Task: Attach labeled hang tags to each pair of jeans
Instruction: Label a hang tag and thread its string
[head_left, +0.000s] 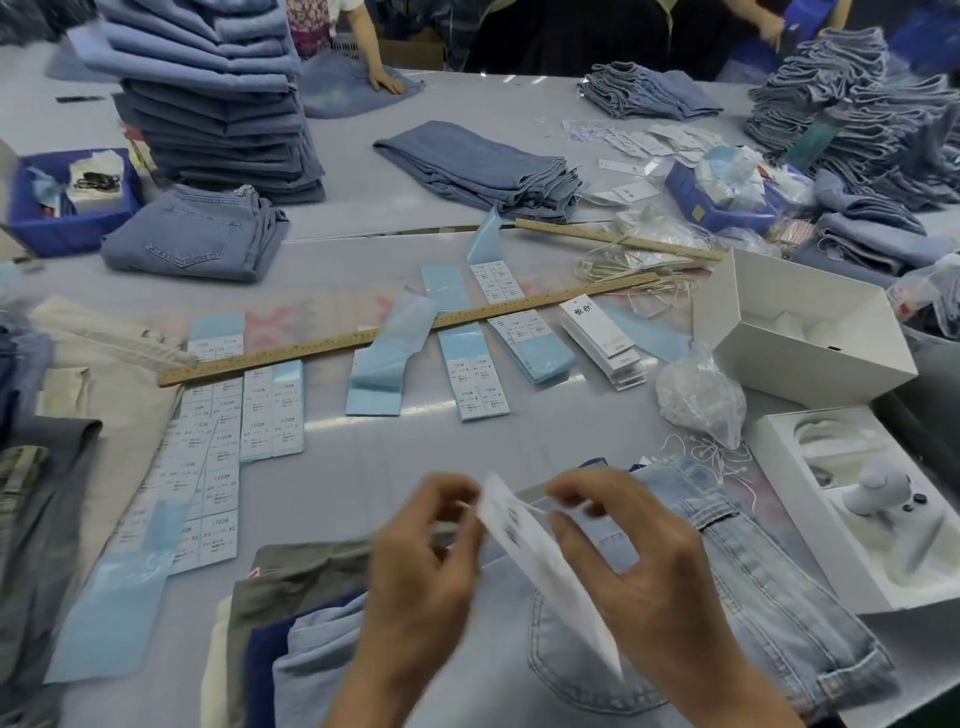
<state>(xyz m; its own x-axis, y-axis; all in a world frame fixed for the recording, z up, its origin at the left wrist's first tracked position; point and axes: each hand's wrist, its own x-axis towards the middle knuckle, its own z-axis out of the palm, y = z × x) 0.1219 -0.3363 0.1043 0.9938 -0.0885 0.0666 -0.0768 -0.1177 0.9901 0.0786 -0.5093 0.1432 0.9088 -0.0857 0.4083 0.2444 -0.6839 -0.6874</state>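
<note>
the table (374, 457) carries a jeans stack (218, 98), two rulers, label sheets (208, 467) and tags (602, 338). pale jeans (727, 597) lie nearest. above them, left hand (421, 561) and right hand (639, 561) pinch a blurred tag (540, 561).

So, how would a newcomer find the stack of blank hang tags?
Follow the long wooden ruler lying across the table's middle to its right end. Just below that end, left of the open white box, lies the fanned stack of hang tags: plain white card, unlike the blue-backed label sheets.

Left hand (426, 551), right hand (639, 561) pinching
</note>
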